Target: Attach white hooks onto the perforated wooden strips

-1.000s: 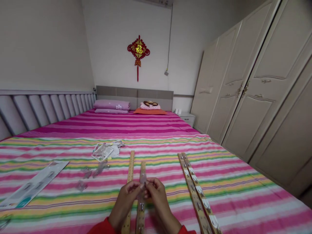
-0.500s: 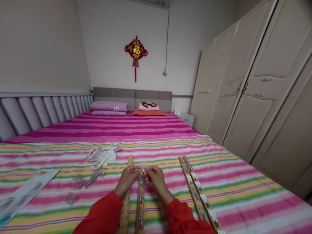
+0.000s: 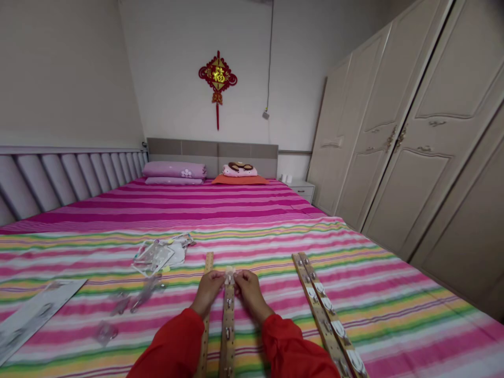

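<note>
My left hand (image 3: 210,291) and my right hand (image 3: 249,295) meet from either side at the far end of a narrow wooden strip (image 3: 227,318). Between their pinched fingertips is a clear adhesive hook (image 3: 229,276), lying over the end of that strip. Several metal hooks run along the strip below it. A bare wooden strip (image 3: 205,340) with small holes lies just left, partly under my left hand and sleeve. To the right, two more wooden strips (image 3: 323,315) lie side by side, carrying metal hooks and white hook pieces.
Loose clear hooks (image 3: 147,294) are scattered left of my hands. Beyond them sits a pile of clear and white packaging (image 3: 157,256). A long white card (image 3: 43,315) lies at far left. The striped bedspread (image 3: 389,315) covers the bed; a wardrobe (image 3: 409,157) stands along the right.
The view has shifted slightly. Both hands stay at the strip's far end, where the clear hook now sits flatter and more squarely over the wood.
</note>
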Tool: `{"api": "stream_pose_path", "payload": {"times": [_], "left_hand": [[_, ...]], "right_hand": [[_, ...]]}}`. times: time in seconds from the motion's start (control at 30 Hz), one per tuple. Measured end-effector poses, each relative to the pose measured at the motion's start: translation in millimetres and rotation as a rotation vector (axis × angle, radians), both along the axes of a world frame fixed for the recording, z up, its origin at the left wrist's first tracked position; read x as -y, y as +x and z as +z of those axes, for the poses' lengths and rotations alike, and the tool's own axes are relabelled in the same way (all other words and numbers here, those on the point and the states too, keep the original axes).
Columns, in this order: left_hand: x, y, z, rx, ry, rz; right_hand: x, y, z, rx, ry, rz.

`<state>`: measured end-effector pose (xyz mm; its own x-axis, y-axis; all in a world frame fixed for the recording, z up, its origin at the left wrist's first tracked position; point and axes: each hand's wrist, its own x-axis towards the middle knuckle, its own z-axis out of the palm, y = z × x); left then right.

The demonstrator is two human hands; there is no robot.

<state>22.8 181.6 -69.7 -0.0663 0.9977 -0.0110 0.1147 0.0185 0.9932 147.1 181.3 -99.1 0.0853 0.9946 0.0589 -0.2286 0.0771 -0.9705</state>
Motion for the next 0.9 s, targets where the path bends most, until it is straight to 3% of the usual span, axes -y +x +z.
{"api": "stream_pose_path", "payload": {"times": [0.37,0.9], "left_hand": [[0.0,0.2,-4.0,-0.274,0.061,0.063],[-2.8,1.8,-13.7,-0.439,0.007,0.029]], "right_hand": [[-9.2,0.8,-18.9,0.157,0.076,-0.002],[-13.7,2.1,-33.9,0.283,0.096,-0.058]]}}
